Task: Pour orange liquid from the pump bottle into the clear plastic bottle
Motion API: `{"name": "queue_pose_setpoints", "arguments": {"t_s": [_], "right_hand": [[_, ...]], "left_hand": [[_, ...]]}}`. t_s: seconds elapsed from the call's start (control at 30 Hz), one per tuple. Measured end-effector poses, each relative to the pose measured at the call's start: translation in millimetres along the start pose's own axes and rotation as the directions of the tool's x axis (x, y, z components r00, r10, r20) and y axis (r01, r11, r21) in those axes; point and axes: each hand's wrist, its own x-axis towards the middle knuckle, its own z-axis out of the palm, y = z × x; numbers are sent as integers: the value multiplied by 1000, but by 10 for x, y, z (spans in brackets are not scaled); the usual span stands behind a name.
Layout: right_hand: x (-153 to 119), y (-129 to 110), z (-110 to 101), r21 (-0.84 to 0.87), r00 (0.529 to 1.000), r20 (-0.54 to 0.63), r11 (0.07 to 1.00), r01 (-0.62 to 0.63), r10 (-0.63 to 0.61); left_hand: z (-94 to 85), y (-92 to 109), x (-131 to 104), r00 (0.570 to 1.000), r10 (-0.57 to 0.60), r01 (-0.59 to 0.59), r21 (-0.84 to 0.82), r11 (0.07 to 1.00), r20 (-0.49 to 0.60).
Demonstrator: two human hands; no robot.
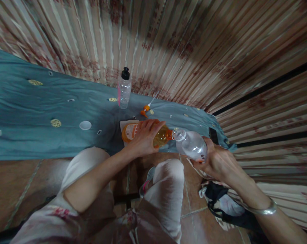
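Observation:
My left hand (pixel 145 137) is wrapped round a bottle of orange-yellow liquid (pixel 163 136), tipped on its side with its orange neck pointing right. In my right hand (pixel 213 156) is a clear plastic bottle (pixel 192 145), tilted so that its mouth meets the orange neck. Whether liquid passes between the two mouths I cannot make out. An orange pump top (pixel 145 110) with a thin clear tube lies behind the bottles. Farther back stands a clear bottle with a black cap (pixel 124 89). A white round lid (pixel 85 125) rests to the left.
A teal patterned cloth (pixel 74 112) covers the long surface before me. Pleated curtains (pixel 153 44) hang behind and on the right. A dark phone-like object (pixel 213 136) lies near the right end. A black-and-white bag or cloth (pixel 224 201) is on the tiled floor at right.

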Motion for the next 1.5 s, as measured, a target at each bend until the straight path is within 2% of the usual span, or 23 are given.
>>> {"name": "queue_pose_setpoints", "arguments": {"t_s": [0.2, 0.87, 1.5], "right_hand": [[-2, 6, 11, -27, 1000, -23, 1000, 13, -13], [4, -4, 1, -34, 1000, 8, 999, -10, 11], [2, -4, 10, -49, 1000, 6, 999, -23, 23]], "left_hand": [[-1, 1, 0, 1000, -7, 7, -2, 1000, 9], [-10, 0, -4, 1000, -13, 14, -13, 1000, 13], [7, -4, -10, 1000, 5, -4, 9, 1000, -23]]}}
